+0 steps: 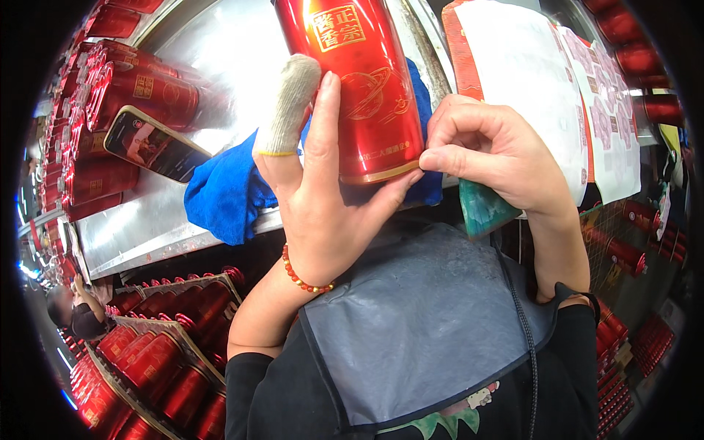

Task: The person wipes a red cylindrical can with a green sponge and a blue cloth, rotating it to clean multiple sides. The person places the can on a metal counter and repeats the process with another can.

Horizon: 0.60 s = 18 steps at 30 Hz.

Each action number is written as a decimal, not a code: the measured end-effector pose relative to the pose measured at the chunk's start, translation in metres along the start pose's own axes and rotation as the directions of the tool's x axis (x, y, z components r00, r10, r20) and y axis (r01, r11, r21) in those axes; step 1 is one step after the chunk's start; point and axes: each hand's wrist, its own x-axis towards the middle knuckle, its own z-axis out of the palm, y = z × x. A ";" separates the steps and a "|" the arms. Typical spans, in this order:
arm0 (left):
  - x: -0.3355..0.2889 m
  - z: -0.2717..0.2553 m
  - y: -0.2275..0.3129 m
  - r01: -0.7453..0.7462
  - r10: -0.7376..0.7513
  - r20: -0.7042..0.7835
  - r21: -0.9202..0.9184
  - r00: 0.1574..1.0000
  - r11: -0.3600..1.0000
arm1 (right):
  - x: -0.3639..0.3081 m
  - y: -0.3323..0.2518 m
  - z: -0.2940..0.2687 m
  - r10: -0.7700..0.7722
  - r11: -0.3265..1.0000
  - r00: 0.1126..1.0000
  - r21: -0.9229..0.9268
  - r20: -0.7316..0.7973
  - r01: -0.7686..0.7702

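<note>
A shiny red metallic bottle [367, 88] with gold print and a gold band at its base lies tilted in front of me, its top cut off by the frame edge. My left hand [315, 191] grips it, fingers along its left side and thumb at the base; one finger wears a knitted finger cover [292, 103]. At the base's right corner, the thumb and finger of my right hand [499, 150] are pinched together, touching the edge. A flat green scraper [484, 209] sticks out beneath that hand, apparently held in the curled fingers. Under the bottle lies a blue cloth [227, 191].
A phone [154, 143] leans against several red bottles [147, 95] on the metal table [132, 235]. White sheets with printed labels [513, 81] lie at right. Crates of red bottles [161, 359] stand below left, more at right [616, 242]. Another person [77, 312] is far left.
</note>
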 end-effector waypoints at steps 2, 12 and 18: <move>0.002 0.002 0.000 0.007 -0.008 -0.036 -0.022 0.999 1.000 | -0.002 0.000 -0.002 0.000 1.000 1.000 0.013 0.013 0.000; -0.005 0.001 -0.007 0.013 -0.012 0.006 -0.032 1.000 0.999 | 0.000 0.004 0.001 -0.034 0.998 0.999 -0.049 -0.005 0.034; -0.023 0.004 -0.030 0.140 -0.105 0.107 -0.404 0.989 0.904 | -0.002 0.003 -0.012 0.099 0.990 0.993 -0.094 -0.056 -0.104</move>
